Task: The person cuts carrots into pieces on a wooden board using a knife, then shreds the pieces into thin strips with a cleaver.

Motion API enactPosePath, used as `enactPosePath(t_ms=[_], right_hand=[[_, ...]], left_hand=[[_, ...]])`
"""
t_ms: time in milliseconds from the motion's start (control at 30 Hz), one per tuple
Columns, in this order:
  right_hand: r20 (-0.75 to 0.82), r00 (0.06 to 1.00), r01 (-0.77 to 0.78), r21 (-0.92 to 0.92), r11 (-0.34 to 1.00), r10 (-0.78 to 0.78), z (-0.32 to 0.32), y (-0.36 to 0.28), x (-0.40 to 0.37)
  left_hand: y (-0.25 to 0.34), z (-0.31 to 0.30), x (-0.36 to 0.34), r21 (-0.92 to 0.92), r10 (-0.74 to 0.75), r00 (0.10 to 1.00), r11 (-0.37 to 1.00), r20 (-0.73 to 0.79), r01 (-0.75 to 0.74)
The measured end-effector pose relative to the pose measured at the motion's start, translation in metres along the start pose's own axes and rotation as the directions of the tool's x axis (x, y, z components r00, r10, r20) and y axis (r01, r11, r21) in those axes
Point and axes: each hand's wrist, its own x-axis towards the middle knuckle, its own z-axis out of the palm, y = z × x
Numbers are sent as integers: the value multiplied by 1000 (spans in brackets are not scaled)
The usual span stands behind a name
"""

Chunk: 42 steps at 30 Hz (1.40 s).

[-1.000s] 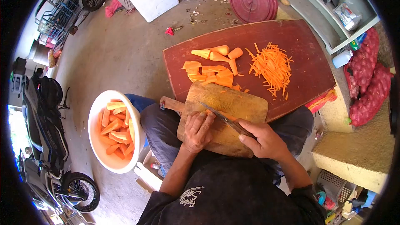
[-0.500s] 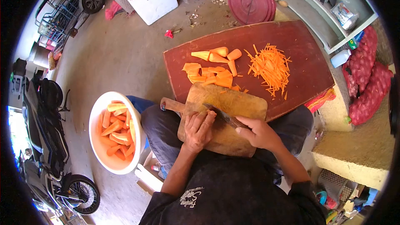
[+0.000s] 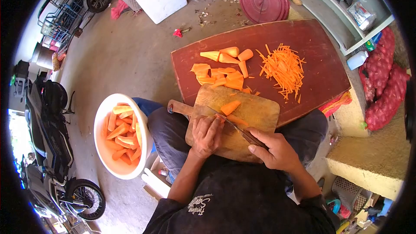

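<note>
A: So, from the head view, where does the carrot lie from our fingers?

B: Right under them. Our left hand [image 3: 207, 135] rests palm down on the board [image 3: 260, 115], fingers curled, tips pressing the carrot [image 3: 237, 120]. Most of it is hidden, and only an orange strip shows past the fingertips.

A: And its long axis?

B: As far as we can tell, it runs across the board, from our left fingertips out toward our right side. The knife [image 3: 237, 127] crosses it at a slant.

A: Which hand is nearer?

B: The left, which touches it. Our right hand [image 3: 277, 151] sits back at the board's near edge, fist closed round the knife handle. The blade reaches up and left to just beside the left fingertips.

A: Is the edge in the carrot?

B: We cannot tell. The blade lies low over it, but the contact is too small to read.

A: What lies around?

B: A cut slice [image 3: 229, 107] leans just beyond the blade, apart from our fingers. Further off, on the table [image 3: 316, 43], we see a pile [image 3: 219, 77] of slices, with shreds [image 3: 284, 67] to its right. The bowl [image 3: 100, 117] of carrot pieces stands by our left knee.
</note>
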Motion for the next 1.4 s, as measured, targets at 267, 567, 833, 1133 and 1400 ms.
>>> enactPosePath(t_ms=[267, 567, 833, 1133, 1400], right_hand=[[36, 999, -29, -9, 1000, 29, -4, 2, 2], [29, 1000, -4, -6, 1000, 4, -3, -1, 3], [39, 999, -5, -19, 1000, 6, -5, -2, 0], [34, 999, 14, -146, 989, -9, 12, 17, 10], [61, 998, 17, -271, 962, -1, 32, 37, 27]], left_hand=[[0, 0, 0, 2, 3, 1000, 1000, 8, -3], [-2, 0, -4, -22, 2, 1000, 1000, 11, -2], [-2, -2, -4, -25, 11, 1000, 1000, 15, -11], [-6, -1, -9, -85, 9, 1000, 996, 16, -7], [-4, -2, -9, -48, 0, 1000, 999, -23, -1]])
